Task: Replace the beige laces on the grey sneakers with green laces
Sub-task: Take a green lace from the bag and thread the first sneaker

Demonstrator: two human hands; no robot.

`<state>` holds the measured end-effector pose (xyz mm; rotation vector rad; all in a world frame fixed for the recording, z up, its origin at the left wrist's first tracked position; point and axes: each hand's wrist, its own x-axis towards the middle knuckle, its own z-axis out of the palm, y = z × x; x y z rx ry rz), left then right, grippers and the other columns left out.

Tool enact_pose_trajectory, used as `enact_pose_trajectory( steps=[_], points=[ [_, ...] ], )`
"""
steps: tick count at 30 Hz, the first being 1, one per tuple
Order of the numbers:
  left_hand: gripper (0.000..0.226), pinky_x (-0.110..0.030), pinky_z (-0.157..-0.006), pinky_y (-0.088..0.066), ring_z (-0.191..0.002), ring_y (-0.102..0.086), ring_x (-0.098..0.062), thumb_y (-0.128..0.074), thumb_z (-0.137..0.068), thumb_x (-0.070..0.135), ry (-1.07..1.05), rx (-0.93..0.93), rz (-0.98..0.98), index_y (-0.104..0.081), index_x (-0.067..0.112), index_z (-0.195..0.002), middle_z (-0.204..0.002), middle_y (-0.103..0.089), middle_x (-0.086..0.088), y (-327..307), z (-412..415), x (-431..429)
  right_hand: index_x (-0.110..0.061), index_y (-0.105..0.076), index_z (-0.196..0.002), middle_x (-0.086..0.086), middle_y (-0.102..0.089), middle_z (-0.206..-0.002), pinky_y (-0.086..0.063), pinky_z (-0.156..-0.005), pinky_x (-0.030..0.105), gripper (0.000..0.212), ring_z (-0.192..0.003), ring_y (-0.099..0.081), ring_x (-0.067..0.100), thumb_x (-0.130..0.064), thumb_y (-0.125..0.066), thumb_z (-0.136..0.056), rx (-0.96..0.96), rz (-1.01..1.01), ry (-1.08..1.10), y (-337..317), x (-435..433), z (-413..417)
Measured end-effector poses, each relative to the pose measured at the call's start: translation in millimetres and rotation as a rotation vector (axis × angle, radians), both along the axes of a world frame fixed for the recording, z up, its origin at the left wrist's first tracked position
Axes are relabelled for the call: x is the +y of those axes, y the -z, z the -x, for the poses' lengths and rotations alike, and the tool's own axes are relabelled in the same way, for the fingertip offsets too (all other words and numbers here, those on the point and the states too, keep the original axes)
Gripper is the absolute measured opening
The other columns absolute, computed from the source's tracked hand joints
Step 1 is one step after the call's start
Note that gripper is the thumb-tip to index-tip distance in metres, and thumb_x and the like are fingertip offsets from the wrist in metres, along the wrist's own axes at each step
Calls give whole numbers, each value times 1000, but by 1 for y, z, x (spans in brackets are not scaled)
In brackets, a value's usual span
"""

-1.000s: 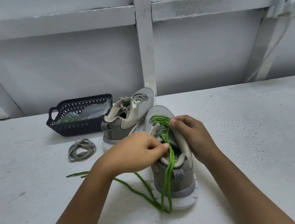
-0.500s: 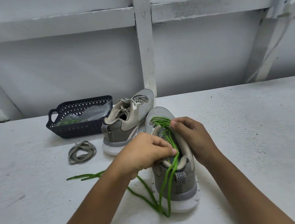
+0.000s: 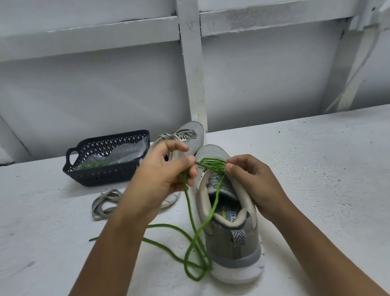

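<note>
Grey sneaker [image 3: 232, 243], green lace [image 3: 212, 166], insole lettering [image 3: 233, 216] "Y FO"

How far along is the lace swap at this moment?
Done: one beige lace lies on the table; the near sneaker carries the green lace in its front eyelets. In hand: the left hand holds it taut, the right hand pinches it at the eyelets. Left: finishing this shoe, then the far sneaker, beige-laced.

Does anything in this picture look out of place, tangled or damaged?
Nothing looks damaged or spilled. The green lace lies in loose, crossing loops on the table left of the near sneaker, slack that might knot. A beige lace lies bundled in front of the basket.
</note>
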<state>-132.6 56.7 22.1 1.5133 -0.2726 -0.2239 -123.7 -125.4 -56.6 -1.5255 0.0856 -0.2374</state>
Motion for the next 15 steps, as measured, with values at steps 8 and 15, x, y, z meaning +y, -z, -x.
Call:
enact_pose_trajectory(
  steps=[8, 15],
  points=[
    [44, -31, -82, -56, -107, -65, -20, -60, -78, 7, 290, 96, 397, -54, 6, -121, -121, -64, -12, -10, -2, 12, -18, -71, -76, -14, -65, -67, -38, -61, 12, 24, -64, -56, -1, -30, -57, -92, -199, 382, 86, -39, 10, 23],
    [51, -29, -101, -43, -121, -55, -13, -41, -82, 19, 345, 73, 434, -43, 13, -133, -130, -58, -2, -18, -11, -2, -12, -73, -85, 13, -62, -66, -41, -58, 25, 24, -58, -51, 13, -34, -64, -87, -162, 670, -453, -68, 25, 39]
  ],
)
